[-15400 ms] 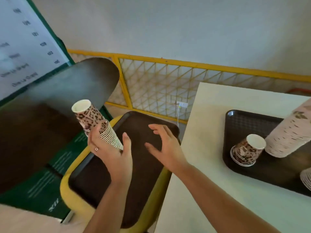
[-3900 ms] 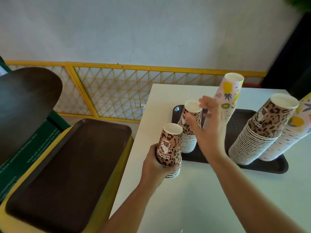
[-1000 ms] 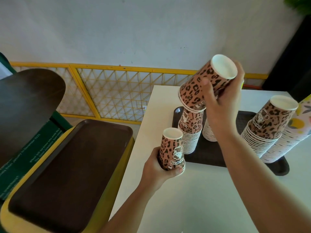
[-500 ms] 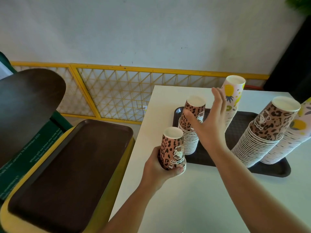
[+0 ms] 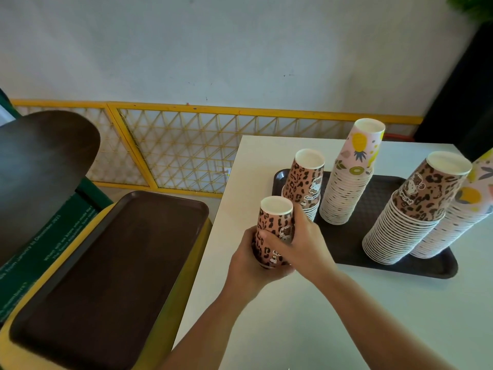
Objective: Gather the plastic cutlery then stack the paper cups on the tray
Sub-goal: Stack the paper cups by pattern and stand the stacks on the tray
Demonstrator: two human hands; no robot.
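Both hands hold a small upside-down leopard-print cup stack (image 5: 274, 225) standing on the white table (image 5: 306, 316), just left of the dark tray (image 5: 354, 252). My left hand (image 5: 248, 260) grips its lower left side. My right hand (image 5: 301, 241) wraps its right side from the front. On the tray stand a short leopard stack (image 5: 305, 180), a tall pineapple-print stack (image 5: 352, 172), a leaning leopard stack (image 5: 410, 209) and a pale fruit-print stack (image 5: 464, 217) at the right edge. No cutlery is in view.
A second brown tray (image 5: 106, 276) lies on a yellow chair seat left of the table. The dark chair back (image 5: 40, 169) rises at far left. A yellow lattice fence (image 5: 173, 150) runs along the grey wall behind.
My right hand set a leopard cup onto the short tray stack, then came back down and took hold of the stack in my left hand.
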